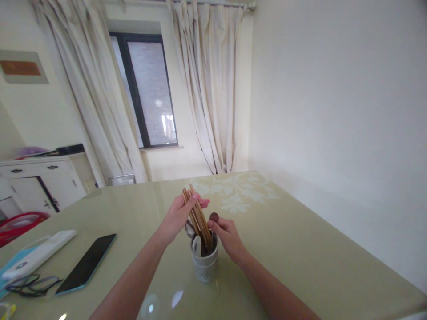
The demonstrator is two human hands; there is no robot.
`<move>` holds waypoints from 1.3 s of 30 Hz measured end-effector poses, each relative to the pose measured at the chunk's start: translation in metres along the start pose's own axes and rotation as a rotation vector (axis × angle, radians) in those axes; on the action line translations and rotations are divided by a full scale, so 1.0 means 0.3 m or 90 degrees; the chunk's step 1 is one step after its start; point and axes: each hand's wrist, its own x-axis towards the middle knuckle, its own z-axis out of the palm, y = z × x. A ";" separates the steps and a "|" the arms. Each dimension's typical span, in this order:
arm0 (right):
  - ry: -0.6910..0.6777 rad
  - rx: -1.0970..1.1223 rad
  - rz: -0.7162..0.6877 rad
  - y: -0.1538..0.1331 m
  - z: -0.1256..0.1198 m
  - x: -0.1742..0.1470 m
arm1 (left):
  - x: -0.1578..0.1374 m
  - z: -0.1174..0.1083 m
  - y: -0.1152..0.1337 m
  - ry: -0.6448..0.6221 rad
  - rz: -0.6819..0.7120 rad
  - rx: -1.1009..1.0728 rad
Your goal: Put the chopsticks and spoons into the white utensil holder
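Observation:
A white utensil holder (pixel 204 269) with a pattern of small holes stands on the table in front of me. A bundle of wooden chopsticks (pixel 199 220) leans out of it, tilted up to the left. My left hand (pixel 180 213) is closed around the upper part of the chopsticks. At the holder's right rim, my right hand (pixel 227 233) pinches a utensil beside a dark brown round end (pixel 214 217); its lower part is hidden. A metal spoon (pixel 190 229) and a white spoon (pixel 197 246) also stand in the holder, left of the chopsticks.
On the table's left lie a dark tablet (pixel 87 264) with a blue edge, a long white device (pixel 40 255) and black-framed glasses (pixel 31 285). A wall (pixel 340 133) runs along the right side. Behind the table are curtains (pixel 210 80) and a window (pixel 151 89).

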 end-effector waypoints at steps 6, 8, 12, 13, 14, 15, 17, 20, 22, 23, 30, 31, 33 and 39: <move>0.026 -0.024 0.021 0.015 -0.002 -0.001 | -0.015 -0.075 0.177 0.189 0.166 -0.159; 0.032 -0.019 0.034 0.021 -0.001 0.000 | -0.019 -0.139 0.235 0.265 0.227 -0.179; 0.047 -0.012 0.026 0.027 0.001 0.002 | -0.017 -0.262 0.227 0.341 0.300 -0.099; 0.049 -0.011 0.025 0.027 0.001 0.002 | -0.017 -0.280 0.188 0.369 0.297 -0.051; 0.051 -0.011 0.025 0.027 0.001 0.003 | -0.018 -0.292 0.136 0.379 0.279 0.004; 0.051 -0.012 0.026 0.027 0.001 0.003 | -0.022 -0.297 0.072 0.375 0.250 0.044; 0.052 -0.016 0.025 0.027 0.000 0.003 | -0.033 -0.291 -0.072 0.343 0.166 0.058; 0.050 -0.023 0.020 0.026 -0.001 0.003 | -0.053 -0.268 -0.264 0.352 0.117 0.025; 0.045 -0.023 0.022 0.024 0.000 0.003 | -0.060 -0.256 -0.352 0.359 0.124 0.000; 0.044 -0.020 0.024 0.023 0.000 0.003 | -0.061 -0.252 -0.383 0.357 0.112 -0.008; 0.041 -0.005 0.041 0.014 0.005 -0.001 | -0.051 -0.259 -0.494 0.325 -0.034 -0.094; 0.038 -0.005 0.043 0.012 0.005 -0.002 | -0.053 -0.268 -0.497 0.333 -0.039 -0.110; 0.038 -0.004 0.046 0.008 0.005 -0.005 | -0.060 -0.293 -0.495 0.345 -0.066 -0.090; 0.049 -0.017 0.048 0.004 0.001 -0.004 | -0.098 -0.366 -0.463 0.275 -0.198 0.173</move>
